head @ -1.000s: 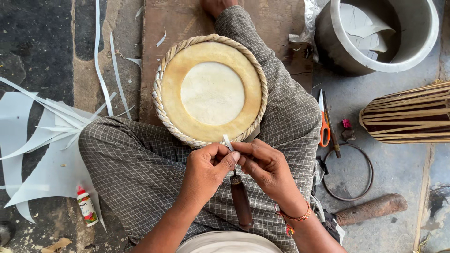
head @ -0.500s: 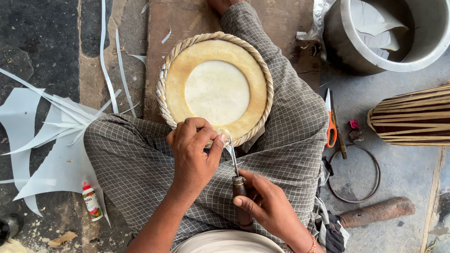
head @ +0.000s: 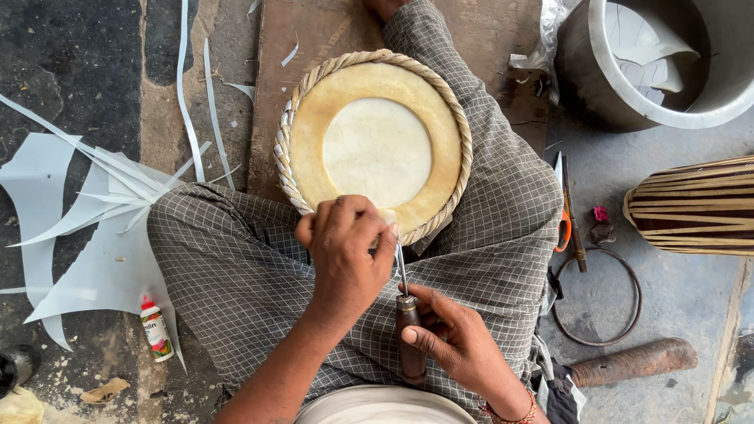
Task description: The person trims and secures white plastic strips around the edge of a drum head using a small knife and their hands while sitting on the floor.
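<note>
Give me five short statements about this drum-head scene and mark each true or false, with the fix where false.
1. The right hand grips a wooden-handled tool. True.
2. The left hand rests at the far edge of the round drum head. False: it is at the near edge, by the braided rim.
3. A small glue bottle with a red cap stands on the ground to the person's left. True.
4. The metal pot is empty. False: white cut scraps lie inside it.
5. The orange-handled scissors lie on the drum head. False: they lie on the floor beside the metal ring.
</note>
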